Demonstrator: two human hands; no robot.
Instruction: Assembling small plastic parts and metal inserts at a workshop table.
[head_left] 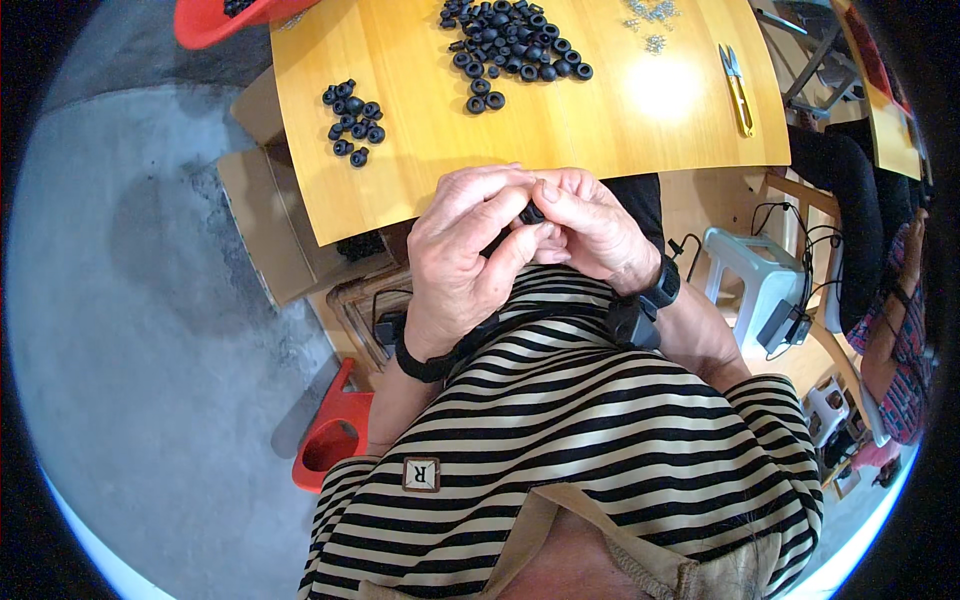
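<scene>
My left hand [470, 245] and my right hand [590, 225] meet just off the table's near edge, in front of my striped shirt. Between their fingertips they pinch a small black rubber part [531, 213], mostly hidden by fingers and thumbs. Beyond them on the yellow table [420, 140] lies a large heap of round black rubber parts [515, 45]. To its left sits a smaller group of the same kind of parts [355, 122]. Small silvery metal pieces [652, 20] are scattered at the far right. Yellow-handled thread snips [738, 90] lie near the table's right edge.
A red basin [215, 25] stands at the far left corner. Cardboard boxes [262, 225] are below the table's left side, and a red plastic item [335, 430] is beside me. A pale stool [750, 275] with black cables is at right, near another person's arm [885, 340].
</scene>
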